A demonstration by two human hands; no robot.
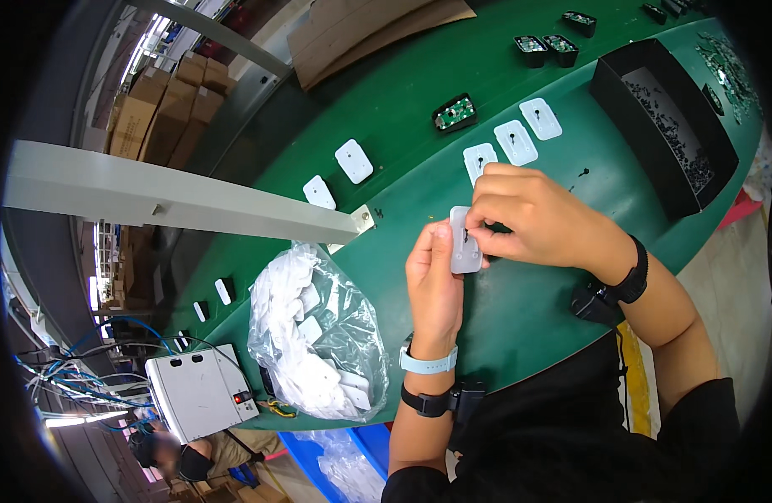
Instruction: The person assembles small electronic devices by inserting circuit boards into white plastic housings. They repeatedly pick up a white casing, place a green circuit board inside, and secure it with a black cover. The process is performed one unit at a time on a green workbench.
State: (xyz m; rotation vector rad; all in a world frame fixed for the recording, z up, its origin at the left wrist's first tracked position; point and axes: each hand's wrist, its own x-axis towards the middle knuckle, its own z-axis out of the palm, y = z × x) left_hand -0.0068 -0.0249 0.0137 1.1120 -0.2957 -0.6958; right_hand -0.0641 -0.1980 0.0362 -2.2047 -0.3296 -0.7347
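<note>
Held upright in my left hand (436, 272) is a small white plastic cover (465, 254), its thumb and fingers closed on the cover's left side. My right hand (541, 214) pinches at the cover's inner face, where a small black part (467, 235) shows by the fingertips. Just beyond the right hand, white covers (517, 142) lie in a slanting row, each with a black part on it. One cover (480, 157) is partly hidden by that hand. A loose black part (584, 173) rests on the green table (537, 318).
A black tray (608, 117) of tiny black parts stands at right. A clear bag (365, 335) of white covers lies left, beneath a metal post (184, 184). Farther off are black housings with circuit boards (454, 113), more covers (353, 161) and cardboard (369, 42). Another person (193, 461) is lower left.
</note>
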